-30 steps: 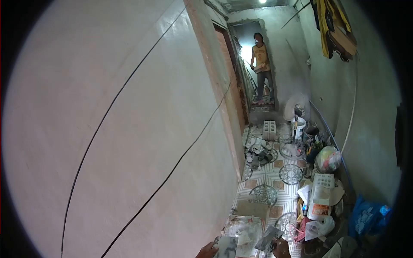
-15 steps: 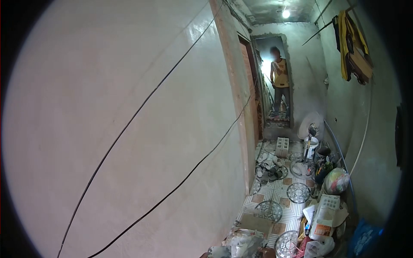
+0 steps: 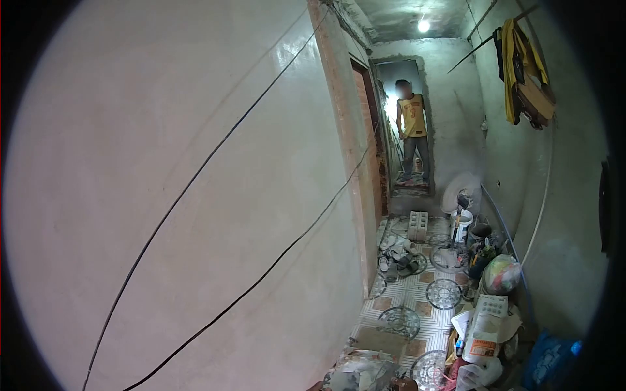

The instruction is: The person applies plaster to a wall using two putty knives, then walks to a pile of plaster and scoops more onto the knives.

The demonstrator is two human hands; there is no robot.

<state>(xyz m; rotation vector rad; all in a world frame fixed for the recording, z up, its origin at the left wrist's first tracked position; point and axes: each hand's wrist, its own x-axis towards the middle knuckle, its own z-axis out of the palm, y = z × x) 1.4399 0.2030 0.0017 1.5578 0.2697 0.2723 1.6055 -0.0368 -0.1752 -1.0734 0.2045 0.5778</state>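
At the bottom edge sits a crumpled grey and whitish bundle (image 3: 362, 371), which looks like plastic or a sack and is cut off by the frame. A sliver of what seems to be my left hand (image 3: 317, 386) shows at its left side. At its right side is a brown rounded shape, probably my right hand (image 3: 405, 384). Both are mostly out of frame, and their fingers cannot be made out. Just beyond the bundle lies a flat tan board (image 3: 377, 340) on the patterned floor.
A person (image 3: 412, 124) stands in the far doorway. Shoes (image 3: 398, 262), a concrete block (image 3: 418, 226), a white bucket (image 3: 462, 225), bags (image 3: 502, 274) and an egg tray (image 3: 490, 306) line the passage. Black cables (image 3: 215, 153) cross the left side. Clothes (image 3: 525, 75) hang on the right wall.
The passage and the person in the doorway have shifted slightly left in view, while the bundle has kept nearly the same place at the bottom edge. The person's stance has altered a little.
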